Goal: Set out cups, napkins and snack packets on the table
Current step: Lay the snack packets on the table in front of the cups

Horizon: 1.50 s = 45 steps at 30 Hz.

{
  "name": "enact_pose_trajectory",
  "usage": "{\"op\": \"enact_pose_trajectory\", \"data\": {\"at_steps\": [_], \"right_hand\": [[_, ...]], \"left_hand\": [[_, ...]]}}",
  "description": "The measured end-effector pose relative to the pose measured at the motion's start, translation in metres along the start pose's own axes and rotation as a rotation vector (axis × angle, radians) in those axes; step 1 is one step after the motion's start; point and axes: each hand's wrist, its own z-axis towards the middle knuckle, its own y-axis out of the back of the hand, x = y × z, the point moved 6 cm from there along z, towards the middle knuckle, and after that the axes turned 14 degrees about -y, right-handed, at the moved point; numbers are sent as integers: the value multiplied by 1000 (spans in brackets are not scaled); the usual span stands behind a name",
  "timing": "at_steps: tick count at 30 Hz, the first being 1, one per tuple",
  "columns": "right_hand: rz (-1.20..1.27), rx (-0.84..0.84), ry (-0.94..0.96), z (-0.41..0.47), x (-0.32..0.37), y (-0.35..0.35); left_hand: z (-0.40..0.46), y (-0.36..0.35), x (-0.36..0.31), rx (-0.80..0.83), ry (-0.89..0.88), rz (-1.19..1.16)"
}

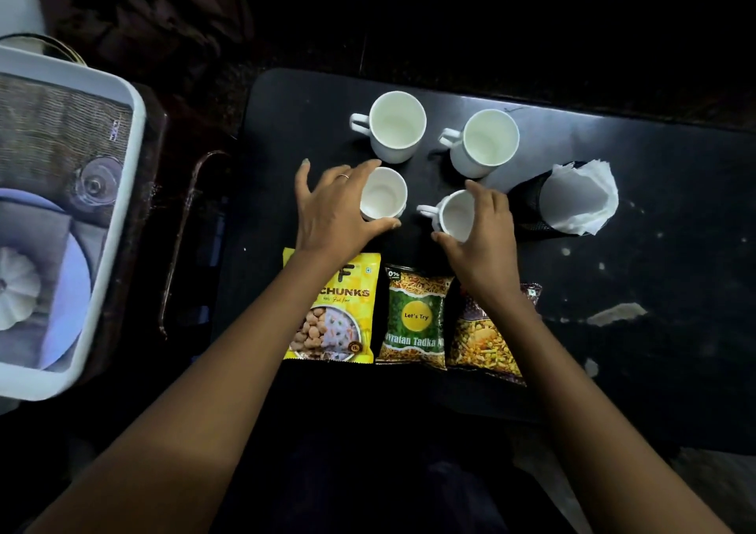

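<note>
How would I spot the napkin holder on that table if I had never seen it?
Start at the black table and find the four white cups near its middle. Just right of the cup held by the right hand stands a black mesh holder with white paper napkins fanning from its top. It is the only dark, handleless container there.

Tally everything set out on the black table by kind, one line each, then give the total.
White cups: 4
Snack packets: 3
Napkin holders: 1
Total: 8
</note>
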Motion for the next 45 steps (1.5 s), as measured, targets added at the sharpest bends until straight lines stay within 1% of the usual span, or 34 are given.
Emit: {"op": "enact_pose_trajectory", "data": {"at_steps": [3, 5, 9, 11, 12, 14, 16, 18, 20, 24, 28, 35, 36, 38, 41, 43, 45], "right_hand": [[-42, 22, -13, -1, 1, 2], [-102, -21, 12, -1, 7, 10], [-85, -221, 153, 9, 36, 42], [-166, -262, 188, 27, 48, 51], [-235, -252, 187, 38, 52, 53], [-351, -159, 141, 62, 53, 51], [-376, -4, 49, 82, 48, 47], [-349, 103, -23, 94, 44, 45], [-345, 133, -25, 98, 44, 44], [-373, 187, 52, 96, 50, 38], [-409, 176, 54, 97, 51, 36], [-404, 171, 51, 96, 49, 34], [-425, 148, 56, 93, 49, 33], [-470, 27, 88, 81, 50, 32], [-425, -166, 123, 61, 52, 32], [-414, -232, 126, 51, 52, 31], [-413, -250, 134, 39, 52, 30]], "left_hand": [[0, 0, -3, 12, 20, 3], [-1, 3, -7, -7, 33, 6], [8, 29, -10, -223, 70, 7], [24, 36, -8, -261, 69, 51], [34, 37, -8, -239, 69, 62], [54, 33, -7, -141, 65, 63], [70, 25, -8, -21, 41, 73], [79, 18, -8, 53, 28, 77], [83, 16, -6, 47, 38, 70], [85, 15, -5, 9, 40, 42], [82, 13, -5, -14, 46, 47], [85, 12, -8, 17, 39, 71], [84, 10, -8, 26, 32, 84], [77, 9, -13, 17, 20, 130], [59, 9, -22, -76, -9, 172], [46, 8, -28, -103, -37, 191], [35, 6, -33, -84, -58, 190]]}}
